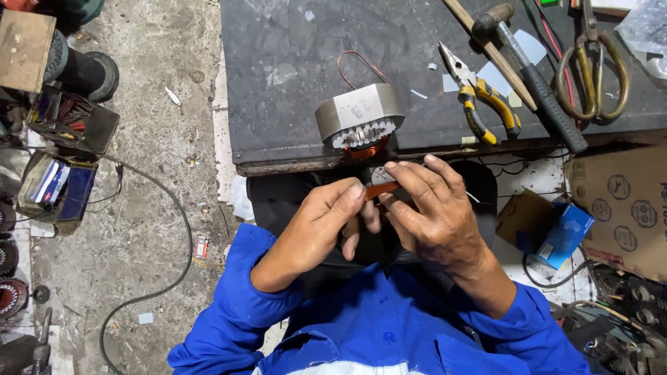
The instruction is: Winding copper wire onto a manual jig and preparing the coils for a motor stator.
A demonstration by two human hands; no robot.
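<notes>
Down below the head camera, we see both hands meeting over the lap, just at six o'clock from the edge of the dark workbench. Our left hand curls its fingers together, with thumb and forefinger pinching one end of a thin reddish-brown strip. Our right hand closes over the other end of that strip, its fingers pressed side by side along the top; the thumb is hidden, so how it grips underneath we cannot tell. At twelve o'clock from the hands, a grey metal motor stator rests at the bench edge, copper winding showing beneath it and a loop of copper wire rising behind. At two o'clock lie yellow-handled pliers, and beyond them a hammer with a black grip, a wooden stick and a pair of old scissors. At three o'clock a cardboard box stands on the floor beside a small blue carton. At nine o'clock a black cable curves across the concrete floor.
</notes>
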